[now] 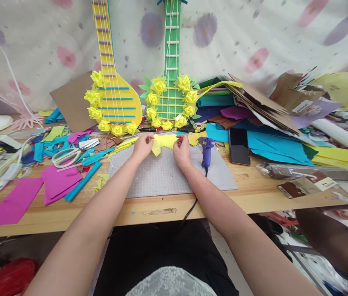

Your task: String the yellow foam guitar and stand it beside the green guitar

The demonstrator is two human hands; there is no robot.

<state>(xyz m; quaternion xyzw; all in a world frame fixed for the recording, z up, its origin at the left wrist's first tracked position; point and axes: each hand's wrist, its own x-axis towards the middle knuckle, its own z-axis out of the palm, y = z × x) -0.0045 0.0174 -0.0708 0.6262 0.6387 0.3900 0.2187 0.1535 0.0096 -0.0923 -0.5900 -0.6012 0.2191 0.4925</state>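
Between my two hands stretches a strip of yellow crepe paper (166, 141), with a pointed piece hanging down near its left end. My left hand (143, 146) pinches the left end, fingertips together. At the other end, my right hand (182, 150) grips the paper in the same way. Both hands are over the far part of a grey cutting mat (161, 176). A purple glue gun (206, 153) lies on the mat, right of my right hand, its cord running off the table's front edge.
Behind stand a yellow paper lute (121, 98) and a green paper guitar (171, 61) with yellow flowers. Scissors (66, 157) and magenta paper (59, 183) lie left. A phone (239, 146), blue paper (275, 142) and cardboard (260, 102) lie right.
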